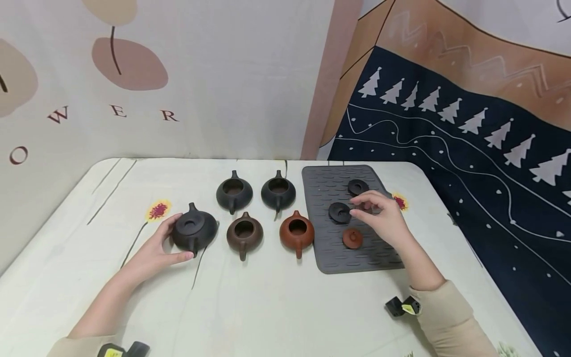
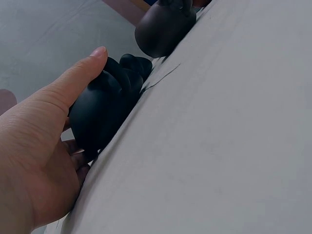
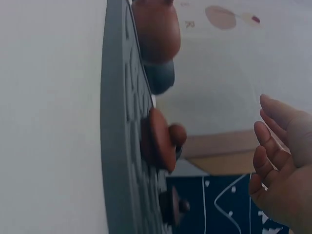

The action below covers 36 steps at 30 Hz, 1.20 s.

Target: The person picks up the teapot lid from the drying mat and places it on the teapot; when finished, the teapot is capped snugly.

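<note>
Left hand (image 1: 153, 249), left of centre in the head view: holds the black teapot (image 1: 195, 233), thumb laid by the handle and fingers round the far side. Pot upright on the white table (image 1: 254, 307), its lid (image 1: 192, 224) seated on top.

Right hand (image 1: 382, 218), right of centre: held above the grey mat (image 1: 324, 255), fingers bent loosely, a moderate gap between thumb and fingertips, nothing seen in the grasp. The right wrist view sets it to the right of the lids and apart from them.

Teapots, middle of the frame, four, mouths uncovered, handles toward the lower edge: two dark pots in the upper row, one at left (image 1: 234, 197), one at right (image 1: 278, 196); below them, a brown pot (image 1: 245, 241) and a red-brown pot (image 1: 297, 241), the latter just beside the mat's left edge.

Lids on the mat, three in sight: one black lid (image 1: 337, 213) near the right thumb; another dark lid (image 1: 358, 187) above it in the frame; a red-brown lid (image 1: 352, 238) below, knob upward.

Backdrop: pale cloth (image 1: 245, 99), upper left and centre; navy cloth (image 1: 415, 129) with white trees, right side.
</note>
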Tool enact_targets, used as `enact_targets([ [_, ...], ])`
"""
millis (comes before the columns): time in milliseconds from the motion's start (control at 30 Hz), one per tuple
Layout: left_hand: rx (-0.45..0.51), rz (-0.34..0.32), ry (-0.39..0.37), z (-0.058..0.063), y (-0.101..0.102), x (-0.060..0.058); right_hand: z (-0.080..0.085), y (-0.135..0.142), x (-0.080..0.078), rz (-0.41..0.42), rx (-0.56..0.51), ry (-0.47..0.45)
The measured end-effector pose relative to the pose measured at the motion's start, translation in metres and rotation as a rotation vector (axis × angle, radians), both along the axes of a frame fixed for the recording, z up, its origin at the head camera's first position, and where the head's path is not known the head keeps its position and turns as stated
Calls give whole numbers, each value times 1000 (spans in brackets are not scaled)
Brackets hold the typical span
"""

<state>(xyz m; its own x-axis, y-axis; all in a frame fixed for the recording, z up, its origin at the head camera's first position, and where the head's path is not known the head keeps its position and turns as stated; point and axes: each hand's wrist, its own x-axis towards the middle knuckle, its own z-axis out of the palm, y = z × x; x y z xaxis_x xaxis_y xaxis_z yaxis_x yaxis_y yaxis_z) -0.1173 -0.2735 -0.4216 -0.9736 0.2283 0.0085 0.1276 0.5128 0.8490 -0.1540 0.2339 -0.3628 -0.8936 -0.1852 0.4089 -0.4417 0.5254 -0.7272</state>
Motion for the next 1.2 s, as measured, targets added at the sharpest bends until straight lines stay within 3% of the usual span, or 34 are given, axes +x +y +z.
enact_targets([
  [200, 8, -2, -3, 3, 0, 1, -2, 12, -4, -67, 30, -33],
  [400, 9, -4, 10, 4, 1, 1, -14, 29, -13, -111, 41, -43],
  [667, 86, 25, 60, 14, 5, 3, -27, 42, -22, -166, 70, -78],
  [767, 104, 35, 73, 19, 10, 6, -32, 45, -25, -175, 76, -95],
  [933, 120, 28, 166, 30, 23, 9, -41, 49, -28, -177, 80, -98],
  [1200, 181, -18, 223, 40, 45, 16, -53, 50, -31, -184, 77, -122],
])
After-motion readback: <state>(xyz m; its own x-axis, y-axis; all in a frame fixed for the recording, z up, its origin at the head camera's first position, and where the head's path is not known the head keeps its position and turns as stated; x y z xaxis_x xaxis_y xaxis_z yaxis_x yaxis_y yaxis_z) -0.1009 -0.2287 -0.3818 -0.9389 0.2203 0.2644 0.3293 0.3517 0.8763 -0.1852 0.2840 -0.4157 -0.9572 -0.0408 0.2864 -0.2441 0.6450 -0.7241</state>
